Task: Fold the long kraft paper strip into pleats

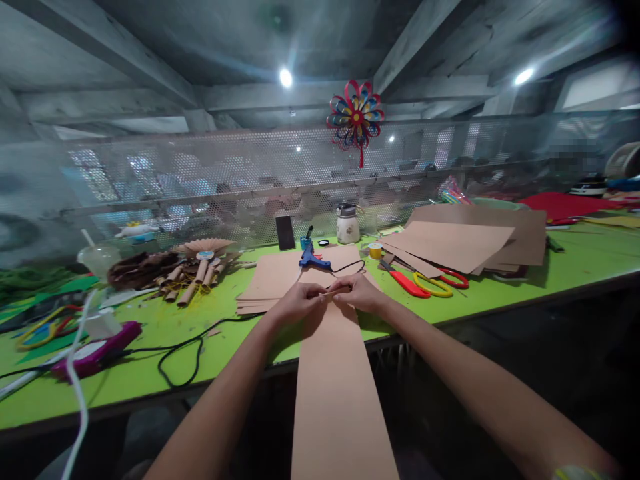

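A long strip of brown paper [340,400] runs from the table edge down toward me. Its far end is narrowly folded, and both hands pinch that fold. My left hand [300,303] is closed on the left side of the fold, thumb and fingers together. On the right side, my right hand [363,295] grips the same fold. Just beyond my hands, a blue glue gun [314,259] lies on a stack of brown paper sheets [265,283]. The fingertips partly hide the folded edge.
Red-handled scissors [407,283] and yellow-and-red scissors [440,283] lie to the right, before large brown sheets [450,237]. Behind stand a phone [285,233] and a white bottle [348,227]. Leftward are rolled paper tubes [190,287], a purple power strip [97,350] and a black cable [197,357].
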`<state>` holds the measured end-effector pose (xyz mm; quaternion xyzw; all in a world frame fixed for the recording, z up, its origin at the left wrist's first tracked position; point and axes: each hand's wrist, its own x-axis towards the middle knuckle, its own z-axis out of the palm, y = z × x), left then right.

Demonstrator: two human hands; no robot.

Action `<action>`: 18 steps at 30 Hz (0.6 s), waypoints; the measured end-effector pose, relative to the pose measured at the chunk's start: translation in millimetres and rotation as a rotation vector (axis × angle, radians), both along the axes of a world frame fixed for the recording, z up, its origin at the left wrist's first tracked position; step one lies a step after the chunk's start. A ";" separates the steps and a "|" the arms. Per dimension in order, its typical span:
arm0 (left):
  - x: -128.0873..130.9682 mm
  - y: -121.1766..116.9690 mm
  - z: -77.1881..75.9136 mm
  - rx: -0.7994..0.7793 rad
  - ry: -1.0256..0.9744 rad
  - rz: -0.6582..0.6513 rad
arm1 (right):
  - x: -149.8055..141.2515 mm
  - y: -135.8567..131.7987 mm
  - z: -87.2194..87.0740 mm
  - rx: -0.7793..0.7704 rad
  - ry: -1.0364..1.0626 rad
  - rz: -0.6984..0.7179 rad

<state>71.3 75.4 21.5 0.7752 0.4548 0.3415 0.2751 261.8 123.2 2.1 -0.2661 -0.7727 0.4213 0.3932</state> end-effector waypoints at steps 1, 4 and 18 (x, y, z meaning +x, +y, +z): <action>-0.4 -0.1 0.6 -0.007 0.025 -0.003 | -0.2 0.0 -0.2 0.013 0.000 0.002; -1.8 -1.1 0.4 0.001 0.095 0.020 | -0.6 0.3 -0.5 0.036 0.018 -0.005; 3.3 -7.4 2.3 0.094 0.174 0.027 | -0.3 5.3 -3.1 0.024 0.060 0.046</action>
